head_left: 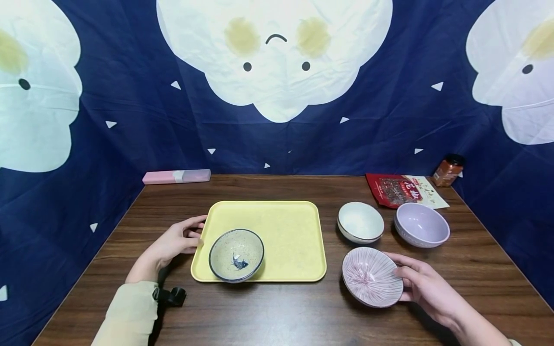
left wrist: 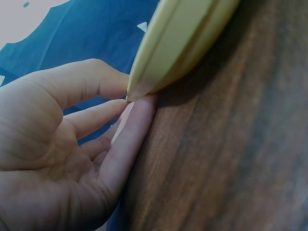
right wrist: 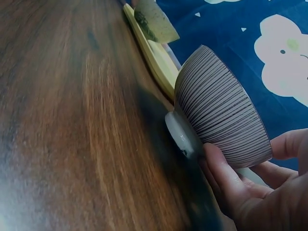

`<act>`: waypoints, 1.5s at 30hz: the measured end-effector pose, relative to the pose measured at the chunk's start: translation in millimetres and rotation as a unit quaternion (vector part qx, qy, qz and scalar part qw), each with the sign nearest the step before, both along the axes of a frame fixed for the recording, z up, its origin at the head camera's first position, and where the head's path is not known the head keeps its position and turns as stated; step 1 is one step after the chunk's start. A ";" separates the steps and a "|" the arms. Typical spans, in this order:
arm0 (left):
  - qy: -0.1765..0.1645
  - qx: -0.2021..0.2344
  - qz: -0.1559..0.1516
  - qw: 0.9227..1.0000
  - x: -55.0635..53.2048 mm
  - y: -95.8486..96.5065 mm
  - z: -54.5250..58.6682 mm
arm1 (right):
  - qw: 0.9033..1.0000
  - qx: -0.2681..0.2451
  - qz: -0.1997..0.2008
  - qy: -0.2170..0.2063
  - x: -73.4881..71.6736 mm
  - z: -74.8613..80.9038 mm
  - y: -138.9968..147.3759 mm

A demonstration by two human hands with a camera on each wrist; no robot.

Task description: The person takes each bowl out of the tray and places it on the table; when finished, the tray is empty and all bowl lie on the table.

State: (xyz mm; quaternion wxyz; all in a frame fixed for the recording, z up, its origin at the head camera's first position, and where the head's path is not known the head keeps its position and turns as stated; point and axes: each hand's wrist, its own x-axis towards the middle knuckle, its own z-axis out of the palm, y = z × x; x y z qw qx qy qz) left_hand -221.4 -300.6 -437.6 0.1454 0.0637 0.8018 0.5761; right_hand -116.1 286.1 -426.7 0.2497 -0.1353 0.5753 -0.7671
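My left hand pinches the left rim of a yellow tray between thumb and fingers; the left wrist view shows the tray's edge between the fingertips. On the tray's front left sits a speckled bowl with a dark rim and a blue fish inside. To the tray's right, my right hand grips a striped bowl by its right side. In the right wrist view the striped bowl is tilted, its foot appearing just off the table.
Behind the striped bowl stand a white bowl and a lilac bowl. A red spice packet and a dark-lidded jar are at the back right. A pink case lies at the back left, before a blue cloth.
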 end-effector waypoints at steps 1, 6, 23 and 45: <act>0.000 0.000 0.000 1.000 0.0 -0.2 -0.1 | 1.000 0.000 -0.001 0.001 0.3 -0.4 0.6; -0.002 0.002 -0.001 1.000 0.4 -0.4 -0.4 | 1.000 0.004 -0.013 -0.007 1.6 -3.1 3.9; -0.001 0.000 0.002 1.000 2.1 -0.1 1.4 | 0.999 -0.021 0.014 -0.025 1.7 -5.3 8.3; -0.003 0.002 -0.001 1.000 -0.1 0.8 1.9 | 0.983 0.058 -0.118 0.131 -15.4 18.3 10.2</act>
